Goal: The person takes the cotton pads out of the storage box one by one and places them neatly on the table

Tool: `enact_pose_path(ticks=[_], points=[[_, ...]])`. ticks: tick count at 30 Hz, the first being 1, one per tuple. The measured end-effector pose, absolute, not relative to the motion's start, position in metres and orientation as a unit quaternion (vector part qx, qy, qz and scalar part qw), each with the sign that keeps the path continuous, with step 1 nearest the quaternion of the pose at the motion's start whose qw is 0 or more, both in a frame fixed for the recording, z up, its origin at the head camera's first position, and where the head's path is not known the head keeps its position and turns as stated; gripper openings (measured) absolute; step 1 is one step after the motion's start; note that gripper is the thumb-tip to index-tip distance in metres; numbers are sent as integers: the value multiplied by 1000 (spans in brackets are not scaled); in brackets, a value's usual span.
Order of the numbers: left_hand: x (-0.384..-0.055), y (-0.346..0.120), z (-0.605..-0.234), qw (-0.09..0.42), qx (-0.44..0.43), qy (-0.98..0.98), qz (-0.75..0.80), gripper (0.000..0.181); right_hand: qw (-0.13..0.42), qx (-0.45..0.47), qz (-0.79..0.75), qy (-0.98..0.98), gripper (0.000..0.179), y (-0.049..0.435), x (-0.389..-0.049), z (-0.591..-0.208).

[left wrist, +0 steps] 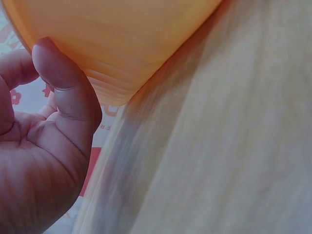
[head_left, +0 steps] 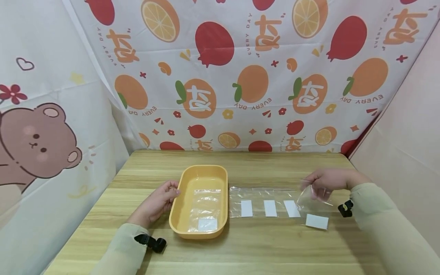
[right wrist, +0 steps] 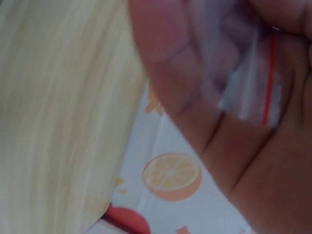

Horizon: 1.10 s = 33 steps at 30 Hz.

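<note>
Operating remotely, I count one wooden desk [head_left: 268, 248] and one yellow tray [head_left: 199, 236]; one person's two grips, a left grip [head_left: 158, 202] and a right grip [head_left: 328, 181]; two sleeves [head_left: 123, 244]; two black wrist devices [head_left: 151, 242]; five white rectangles [head_left: 270, 208], namely one in the tray, three in a row, one below the right grip; one clear bag [head_left: 206, 204] in the tray; one held bag [head_left: 306, 200]; several row bags [head_left: 256, 194], overlapping, number unclear to me.
</note>
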State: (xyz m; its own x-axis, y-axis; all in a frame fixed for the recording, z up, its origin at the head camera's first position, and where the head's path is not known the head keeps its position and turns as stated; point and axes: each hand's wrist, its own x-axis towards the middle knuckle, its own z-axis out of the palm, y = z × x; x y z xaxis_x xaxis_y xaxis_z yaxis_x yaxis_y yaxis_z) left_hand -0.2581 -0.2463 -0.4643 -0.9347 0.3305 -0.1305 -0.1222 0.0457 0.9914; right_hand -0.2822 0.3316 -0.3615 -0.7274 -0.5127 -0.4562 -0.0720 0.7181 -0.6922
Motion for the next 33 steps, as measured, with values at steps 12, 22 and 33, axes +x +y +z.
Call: enact_pose_path(ticks=[12, 22, 33], points=[[-257, -245, -464, 165, 61, 712, 680, 37, 275, -168, -209, 923, 23, 345, -293, -399], [-257, -245, -464, 167, 68, 710, 681, 37, 174, -175, -142, 959, 16, 337, -297, -420], [-255, -245, -462, 165, 75, 705, 686, 37, 133, -172, -138, 966, 14, 335, -305, -437]])
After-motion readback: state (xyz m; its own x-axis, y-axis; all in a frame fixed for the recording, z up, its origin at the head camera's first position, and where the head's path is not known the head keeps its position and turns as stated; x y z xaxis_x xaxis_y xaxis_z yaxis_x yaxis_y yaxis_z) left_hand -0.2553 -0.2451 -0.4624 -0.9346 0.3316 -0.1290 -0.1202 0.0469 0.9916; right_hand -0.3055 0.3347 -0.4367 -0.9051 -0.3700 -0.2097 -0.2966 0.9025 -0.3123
